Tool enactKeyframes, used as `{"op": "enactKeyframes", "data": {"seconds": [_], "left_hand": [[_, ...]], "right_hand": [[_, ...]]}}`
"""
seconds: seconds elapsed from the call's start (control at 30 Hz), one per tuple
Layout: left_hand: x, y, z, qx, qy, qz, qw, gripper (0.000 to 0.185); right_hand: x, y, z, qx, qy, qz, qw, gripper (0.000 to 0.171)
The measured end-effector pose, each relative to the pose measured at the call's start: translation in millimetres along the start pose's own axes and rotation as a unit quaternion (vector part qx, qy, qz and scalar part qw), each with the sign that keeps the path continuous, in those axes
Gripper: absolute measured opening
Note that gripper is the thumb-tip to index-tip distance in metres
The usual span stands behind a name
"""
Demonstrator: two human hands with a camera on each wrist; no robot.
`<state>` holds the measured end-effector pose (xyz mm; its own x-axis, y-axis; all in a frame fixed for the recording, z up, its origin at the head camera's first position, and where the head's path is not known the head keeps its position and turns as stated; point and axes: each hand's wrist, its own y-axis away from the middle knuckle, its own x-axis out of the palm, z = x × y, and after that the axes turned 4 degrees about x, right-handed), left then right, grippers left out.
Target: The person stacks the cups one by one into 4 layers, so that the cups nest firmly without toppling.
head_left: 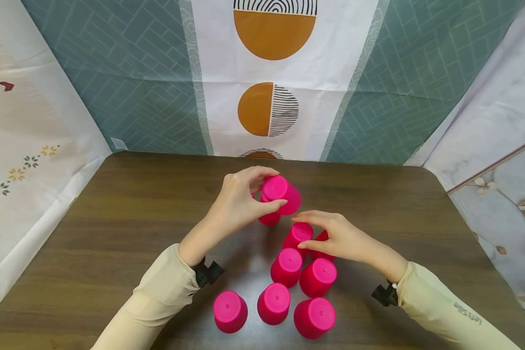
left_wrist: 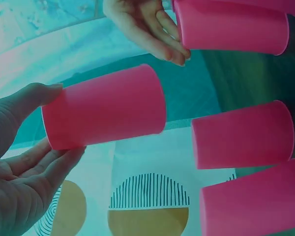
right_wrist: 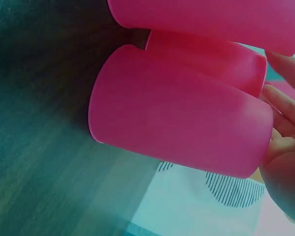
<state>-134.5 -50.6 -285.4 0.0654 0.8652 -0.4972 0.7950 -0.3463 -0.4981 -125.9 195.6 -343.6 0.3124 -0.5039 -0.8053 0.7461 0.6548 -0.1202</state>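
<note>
Bottom centre of the head view: three upturned cups [head_left: 273, 304] in a row on the table [head_left: 113, 218], two more [head_left: 304, 272] just behind, then another pair under the right hand [head_left: 337, 236], whose relaxed fingers rest on them without gripping. Further back, the left hand [head_left: 238, 201] pinches a tilted cup [head_left: 282, 194] in the air above one more standing cup. Judged: cups grouped, no tiers built; stacking mostly left.

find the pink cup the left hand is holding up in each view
Head: the held cup is at centre, tilted, gripped by the left hand.
Left wrist: it lies sideways at centre left, above the palm.
Right wrist: cannot tell; the big cups there look like the ones by the right hand.
Shared landmark: the orange half-circle backdrop.
</note>
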Motion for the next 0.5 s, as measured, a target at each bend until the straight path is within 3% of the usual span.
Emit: {"op": "enactKeyframes", "data": {"seconds": [0.13,0.3,0.5], "left_hand": [[8.7,-8.9,4.4,-0.006,0.031,0.001,0.9995,0.046],[19.7,-15.8,8.1,0.001,0.013,0.004,0.9999,0.046],[34.0,-29.8,15.3,-0.001,-0.005,0.016,0.9999,0.046]], "right_hand": [[2.4,0.1,1.5,-0.006,0.047,0.017,0.999,0.055],[1.4,-0.8,3.5,-0.029,0.107,0.019,0.994,0.054],[-0.9,-3.0,4.2,-0.042,0.125,0.014,0.991,0.05]]}}
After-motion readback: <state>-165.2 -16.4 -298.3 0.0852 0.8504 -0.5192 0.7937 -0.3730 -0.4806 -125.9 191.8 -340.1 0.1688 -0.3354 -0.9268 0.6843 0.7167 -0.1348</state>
